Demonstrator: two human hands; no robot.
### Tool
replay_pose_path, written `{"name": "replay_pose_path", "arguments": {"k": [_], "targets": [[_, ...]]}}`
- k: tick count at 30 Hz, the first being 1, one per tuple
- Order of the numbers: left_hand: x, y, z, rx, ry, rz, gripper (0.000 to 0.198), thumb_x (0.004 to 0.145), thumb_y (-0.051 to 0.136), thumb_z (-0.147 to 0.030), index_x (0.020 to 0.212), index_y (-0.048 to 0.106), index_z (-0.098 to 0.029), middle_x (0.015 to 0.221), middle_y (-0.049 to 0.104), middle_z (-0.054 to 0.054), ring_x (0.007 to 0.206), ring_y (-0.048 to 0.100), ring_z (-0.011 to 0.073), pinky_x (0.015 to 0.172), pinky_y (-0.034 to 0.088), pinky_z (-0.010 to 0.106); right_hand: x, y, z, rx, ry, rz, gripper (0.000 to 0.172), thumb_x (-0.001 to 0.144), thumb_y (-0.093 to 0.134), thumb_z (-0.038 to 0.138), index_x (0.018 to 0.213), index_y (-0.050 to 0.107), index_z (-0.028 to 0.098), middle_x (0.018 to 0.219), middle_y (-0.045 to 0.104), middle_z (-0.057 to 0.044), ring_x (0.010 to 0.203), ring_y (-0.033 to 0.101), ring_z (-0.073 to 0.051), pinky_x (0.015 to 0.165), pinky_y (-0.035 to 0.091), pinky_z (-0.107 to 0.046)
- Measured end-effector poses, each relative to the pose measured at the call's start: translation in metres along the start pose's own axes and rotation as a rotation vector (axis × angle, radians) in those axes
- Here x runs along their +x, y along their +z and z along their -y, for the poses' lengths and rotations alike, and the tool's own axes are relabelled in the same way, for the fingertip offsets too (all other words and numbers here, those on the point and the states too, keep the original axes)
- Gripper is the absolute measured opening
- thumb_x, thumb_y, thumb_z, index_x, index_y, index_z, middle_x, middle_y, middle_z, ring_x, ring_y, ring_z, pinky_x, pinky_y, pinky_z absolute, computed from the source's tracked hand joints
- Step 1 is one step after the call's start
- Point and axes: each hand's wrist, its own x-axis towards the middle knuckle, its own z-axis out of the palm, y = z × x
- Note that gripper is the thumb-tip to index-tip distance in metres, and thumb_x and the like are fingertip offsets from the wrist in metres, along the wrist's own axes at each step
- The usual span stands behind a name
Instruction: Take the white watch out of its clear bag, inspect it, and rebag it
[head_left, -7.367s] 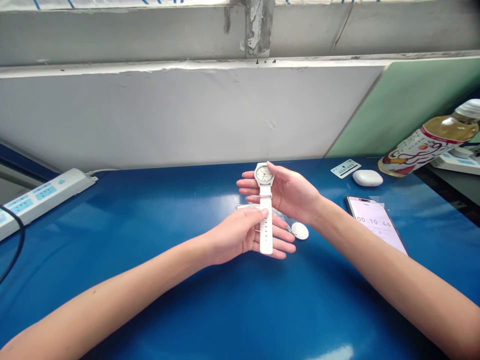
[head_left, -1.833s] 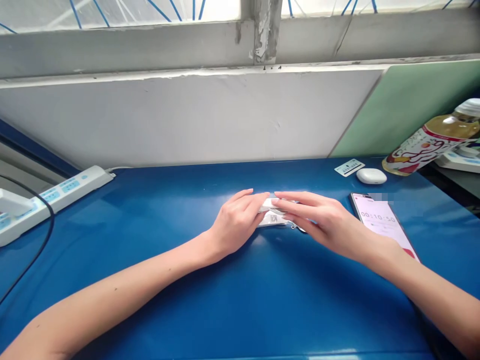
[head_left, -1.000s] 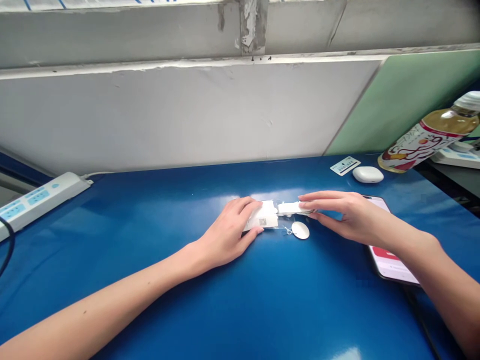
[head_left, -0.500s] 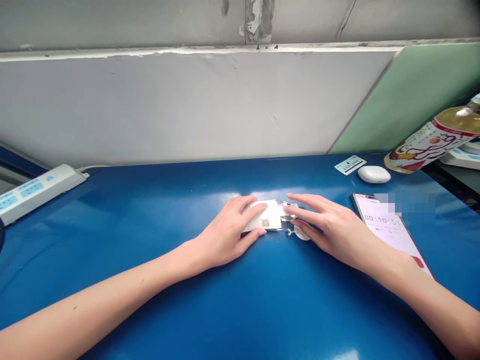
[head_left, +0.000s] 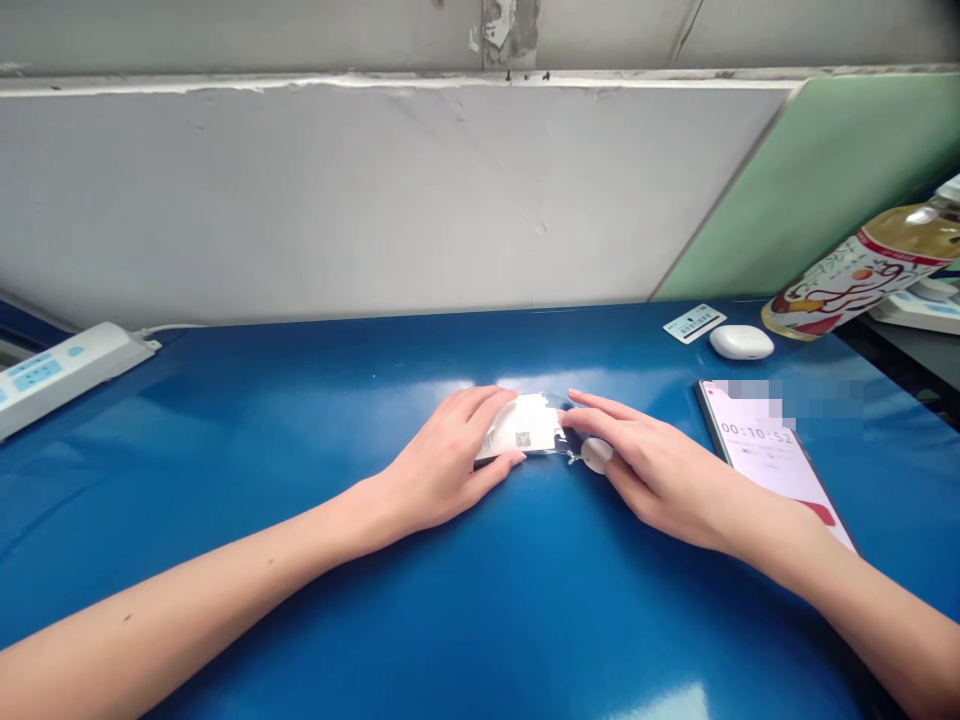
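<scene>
A white card [head_left: 529, 425] with a small square code on it lies in a clear plastic sleeve [head_left: 568, 442] on the blue table. My left hand [head_left: 450, 450] is closed on the left part of the sleeved card, its fingers over the far side and its thumb along the near edge. From the right, my right hand [head_left: 645, 455] reaches in with its fingers spread. Its index fingertip touches the right end of the card. A round white tag [head_left: 597, 456] sits by the right thumb, at the sleeve's right end.
To the right of my right hand lies a phone [head_left: 772, 455] showing a running timer. Behind it are a white earbud case [head_left: 742, 342], a small printed card [head_left: 694, 323] and a drink bottle [head_left: 862, 275]. A power strip [head_left: 67, 370] stands at the far left. A wall [head_left: 360, 210] borders the table's back edge.
My right index finger has shifted from the clear end of the sleeve onto the card's right end. More of the round tag shows now. The view has tilted slightly.
</scene>
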Motion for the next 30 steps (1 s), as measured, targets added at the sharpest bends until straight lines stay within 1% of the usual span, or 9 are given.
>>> {"name": "replay_pose_path", "arguments": {"k": [4,10,14,17,19,22,25,28,30], "targets": [[0.000,0.000,0.000,0.005,-0.009,-0.008,0.046,0.098,0.056,-0.034,0.139,0.045,-0.017,0.137,0.056,0.016,0.127,0.052,0.0308,0.106,0.046,0.048,-0.001,-0.003,-0.004,0.007,0.050,0.003,0.051,0.091,0.040,0.010,0.141,0.048,0.012,0.145,0.057,-0.015,0.137,0.050,-0.025,0.107,0.050,-0.044],[-0.001,0.000,0.000,0.016,-0.007,-0.001,0.045,0.098,0.057,-0.034,0.138,0.049,-0.015,0.137,0.055,0.017,0.127,0.052,0.0306,0.106,0.046,0.047,-0.001,-0.004,-0.014,-0.119,-0.010,-0.037,0.041,0.093,0.040,0.011,0.125,0.065,0.014,0.143,0.058,-0.014,0.144,0.039,-0.033,0.109,0.047,-0.055],[-0.001,0.000,0.000,0.020,0.005,0.002,0.043,0.098,0.056,-0.034,0.137,0.050,-0.015,0.138,0.054,0.017,0.127,0.052,0.0308,0.106,0.046,0.047,-0.002,0.001,-0.010,-0.135,-0.101,-0.008,0.044,0.094,0.041,0.011,0.134,0.060,0.011,0.152,0.048,-0.018,0.147,0.032,-0.035,0.109,0.047,-0.055],[-0.001,0.000,0.000,0.022,0.003,0.006,0.043,0.098,0.056,-0.033,0.137,0.050,-0.017,0.138,0.054,0.016,0.127,0.052,0.0307,0.106,0.046,0.047,-0.001,0.004,-0.004,-0.128,-0.125,0.006,0.049,0.091,0.045,0.009,0.140,0.054,0.011,0.156,0.041,-0.019,0.149,0.027,-0.035,0.110,0.045,-0.056],[-0.001,0.000,0.001,0.025,0.008,0.011,0.042,0.099,0.055,-0.034,0.138,0.050,-0.016,0.138,0.054,0.016,0.127,0.052,0.0306,0.106,0.047,0.047,0.002,0.004,0.001,-0.128,-0.139,0.004,0.049,0.089,0.045,0.007,0.137,0.056,0.010,0.155,0.043,-0.020,0.148,0.027,-0.036,0.111,0.044,-0.057],[-0.001,0.001,0.002,0.049,0.025,0.017,0.042,0.101,0.050,-0.032,0.138,0.050,-0.014,0.139,0.053,0.018,0.129,0.050,0.0319,0.108,0.045,0.050,0.007,0.007,0.010,-0.165,-0.173,0.016,0.050,0.084,0.038,-0.002,0.127,0.062,0.007,0.143,0.057,-0.022,0.145,0.035,-0.034,0.114,0.041,-0.058],[0.000,0.001,0.003,0.086,0.026,0.041,0.043,0.103,0.044,-0.033,0.141,0.049,-0.013,0.141,0.053,0.019,0.131,0.049,0.0336,0.109,0.043,0.053,0.008,0.013,0.015,-0.219,-0.113,-0.002,0.054,0.082,0.034,-0.006,0.128,0.062,0.004,0.135,0.062,-0.024,0.142,0.041,-0.035,0.113,0.041,-0.059],[0.002,0.001,0.002,0.125,0.020,0.092,0.048,0.105,0.039,-0.036,0.145,0.045,-0.012,0.147,0.050,0.019,0.137,0.044,0.0345,0.112,0.040,0.055,0.004,0.019,0.013,-0.238,-0.032,-0.010,0.054,0.088,0.035,0.000,0.136,0.057,0.007,0.143,0.054,-0.026,0.143,0.038,-0.040,0.107,0.046,-0.062],[0.003,-0.001,0.001,0.148,0.026,0.141,0.053,0.105,0.038,-0.041,0.148,0.042,-0.010,0.152,0.045,0.020,0.144,0.036,0.0354,0.115,0.035,0.055,0.000,0.022,0.010,-0.227,0.016,-0.006,0.053,0.093,0.036,0.006,0.142,0.054,0.012,0.150,0.048,-0.024,0.144,0.034,-0.042,0.105,0.047,-0.062]]}}
